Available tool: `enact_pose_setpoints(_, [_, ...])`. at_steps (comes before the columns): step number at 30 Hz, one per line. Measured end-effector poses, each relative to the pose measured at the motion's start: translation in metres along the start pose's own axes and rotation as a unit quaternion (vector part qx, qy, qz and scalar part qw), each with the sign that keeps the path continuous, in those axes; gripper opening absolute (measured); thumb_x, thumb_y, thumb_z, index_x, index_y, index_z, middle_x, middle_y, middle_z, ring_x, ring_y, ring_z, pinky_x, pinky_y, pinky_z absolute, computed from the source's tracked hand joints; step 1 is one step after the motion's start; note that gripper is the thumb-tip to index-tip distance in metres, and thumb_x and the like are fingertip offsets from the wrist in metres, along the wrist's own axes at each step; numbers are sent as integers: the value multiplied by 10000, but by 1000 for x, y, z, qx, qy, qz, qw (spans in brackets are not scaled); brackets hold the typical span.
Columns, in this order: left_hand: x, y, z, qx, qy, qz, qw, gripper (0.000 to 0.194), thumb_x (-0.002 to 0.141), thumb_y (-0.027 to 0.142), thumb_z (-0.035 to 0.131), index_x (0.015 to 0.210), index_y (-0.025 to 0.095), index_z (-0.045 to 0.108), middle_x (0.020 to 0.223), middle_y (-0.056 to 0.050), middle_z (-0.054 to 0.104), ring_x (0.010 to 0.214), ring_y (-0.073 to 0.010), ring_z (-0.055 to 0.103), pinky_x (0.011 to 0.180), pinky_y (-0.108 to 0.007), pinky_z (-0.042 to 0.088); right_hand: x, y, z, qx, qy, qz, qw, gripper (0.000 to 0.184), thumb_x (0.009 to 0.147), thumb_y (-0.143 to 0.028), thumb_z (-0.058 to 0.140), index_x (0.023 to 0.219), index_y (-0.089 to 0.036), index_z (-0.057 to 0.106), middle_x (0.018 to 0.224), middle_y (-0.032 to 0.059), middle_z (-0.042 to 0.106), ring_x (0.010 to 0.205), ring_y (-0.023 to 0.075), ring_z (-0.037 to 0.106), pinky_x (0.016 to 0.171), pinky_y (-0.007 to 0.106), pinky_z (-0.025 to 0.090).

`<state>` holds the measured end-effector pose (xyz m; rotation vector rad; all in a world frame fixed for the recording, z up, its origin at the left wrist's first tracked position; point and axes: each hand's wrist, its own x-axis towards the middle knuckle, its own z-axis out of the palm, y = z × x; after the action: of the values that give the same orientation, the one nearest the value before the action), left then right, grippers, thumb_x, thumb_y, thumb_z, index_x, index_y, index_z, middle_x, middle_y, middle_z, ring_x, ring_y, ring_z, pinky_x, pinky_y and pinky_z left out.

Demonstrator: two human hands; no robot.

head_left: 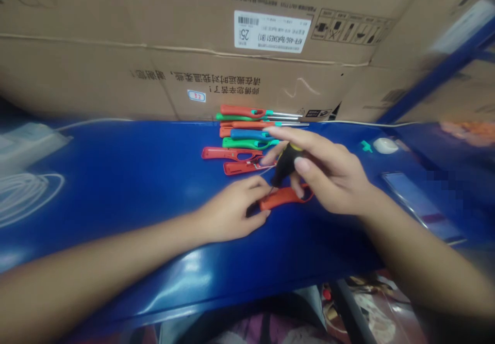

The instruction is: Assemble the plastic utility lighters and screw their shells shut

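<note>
My left hand (237, 210) is closed around the near end of an orange lighter casing (282, 198), which lies on the blue table. In my right hand (338, 171) is a short screwdriver with a black and yellow handle (285, 164), tilted with its tip down at the casing's left end. The tip's exact contact is hidden by my left fingers. Just beyond my hands lie two red casing halves (228, 153), one with metal parts inside. Farther back, several long-nosed lighters lie in a stack, among them a green one (243, 143), a blue one (247, 134) and a red one (238, 110).
A large cardboard box (116, 70) stands behind the blue table (135, 163). To the right are a phone (421, 205), a rounded white object (385, 145) and a small green piece (366, 146). A coiled white cable (31, 194) lies at the left.
</note>
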<state>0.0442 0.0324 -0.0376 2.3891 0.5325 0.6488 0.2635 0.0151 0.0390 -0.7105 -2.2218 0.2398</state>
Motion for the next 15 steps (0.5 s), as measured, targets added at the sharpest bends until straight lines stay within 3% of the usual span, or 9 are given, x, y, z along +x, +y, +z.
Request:
enact_pose_setpoints(4, [0,0,1,5,3,1,1000,216,906,181,603,1115,160,651,1130,-90,617,1028,-211,622,928,-365,538,-1,2,4,-116,98,-47,987,316,904,-321,708,1210,-246,691,1045,44,782,884,198,750,816,285,607])
enact_pose_setpoints(6, [1,0,1,1,3,1,1000,249,908,177,599,1153,163,645,1126,-88,615,1026,-211,622,924,-361,540,-1,0,5,-116,75,-44,989,356,976,-318,593,1323,-242,627,1144,67,758,953,206,738,841,312,602])
enact_pose_setpoints(9, [1,1,1,1,2,-3,1000,271,909,173,595,1175,170,642,1072,-72,613,990,-203,621,887,-342,542,1,-4,7,-4,19,3,1000,411,1045,-243,400,1441,-232,509,1269,84,699,1024,187,715,844,338,602])
enact_pose_setpoints(11, [0,1,1,1,6,-5,1000,241,904,173,600,1140,169,645,1048,-64,616,966,-197,617,870,-333,539,2,-6,9,28,41,-9,999,319,1014,-269,514,1319,-229,597,1100,56,742,902,168,718,768,306,600])
enact_pose_setpoints(13, [0,1,1,-5,7,-6,1000,204,892,159,606,1091,171,649,1042,-57,618,953,-189,613,862,-326,535,1,-8,10,-39,80,-55,995,219,927,-292,681,1131,-216,673,874,24,739,741,149,686,672,268,573])
enact_pose_setpoints(15, [0,1,1,-12,6,-6,1000,186,883,140,607,1061,173,650,1057,-56,616,964,-185,611,871,-323,531,-1,-10,9,-131,82,-86,984,190,907,-290,705,1074,-201,683,801,24,719,691,145,666,634,258,552])
